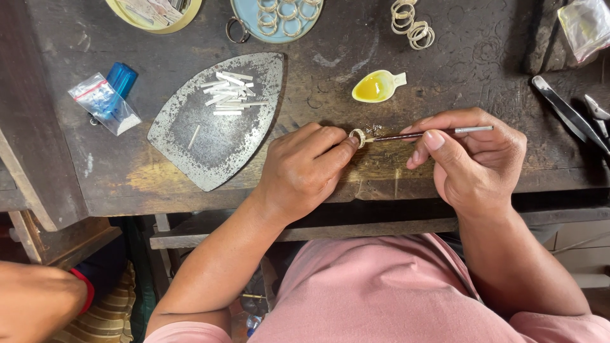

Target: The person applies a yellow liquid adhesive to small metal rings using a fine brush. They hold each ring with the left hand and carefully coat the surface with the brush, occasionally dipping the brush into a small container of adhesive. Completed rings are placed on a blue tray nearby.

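Note:
My left hand [304,168] pinches a small pale ring [358,136] between thumb and forefinger, just above the dark wooden bench [457,70]. My right hand [473,159] grips a thin brush [438,133] with a dark red handle and a metal end. Its tip touches the ring. A small spoon-shaped white dish [378,86] of yellow liquid sits a little behind the ring.
A flat iron-shaped metal plate [190,133] at the left carries several short white strips [227,95]. More rings lie on a blue dish [276,19] and in a pile [412,25]. Tweezers [569,114] lie at the right, a plastic bag [105,103] at the left. Another person's arm [38,302] shows bottom left.

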